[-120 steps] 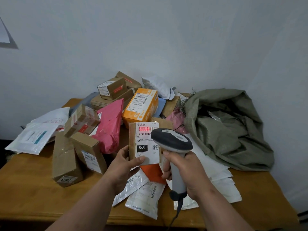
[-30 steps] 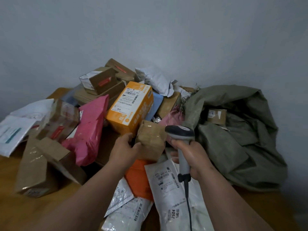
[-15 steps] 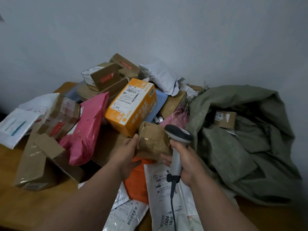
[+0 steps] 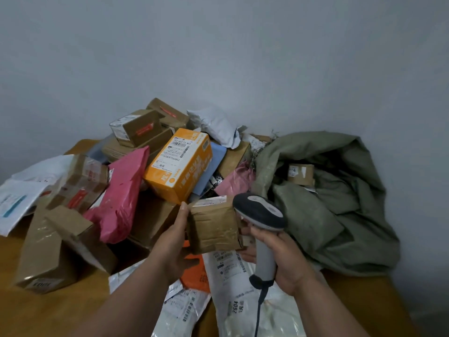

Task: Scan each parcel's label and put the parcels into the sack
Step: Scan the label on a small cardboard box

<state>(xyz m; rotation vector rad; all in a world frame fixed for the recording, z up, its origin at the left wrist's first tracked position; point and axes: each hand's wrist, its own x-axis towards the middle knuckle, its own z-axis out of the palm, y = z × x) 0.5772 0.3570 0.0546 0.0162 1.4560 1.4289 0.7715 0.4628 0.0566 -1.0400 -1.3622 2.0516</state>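
Note:
My left hand grips a small brown taped parcel by its left side and holds it above the pile. Its white label shows only as a strip along the top edge. My right hand is shut on the grey handle of a barcode scanner, whose dark head sits just right of the parcel. The olive-green sack lies open at the right, with one small brown box inside its mouth.
A heap of parcels covers the wooden table: an orange box, a pink mailer, several brown cartons, and white poly mailers under my hands. A grey wall stands behind, with a corner at the right.
The earlier scanned box now lies in the sack. My left hand has lifted the small taped parcel higher and turned it upright beside the scanner head.

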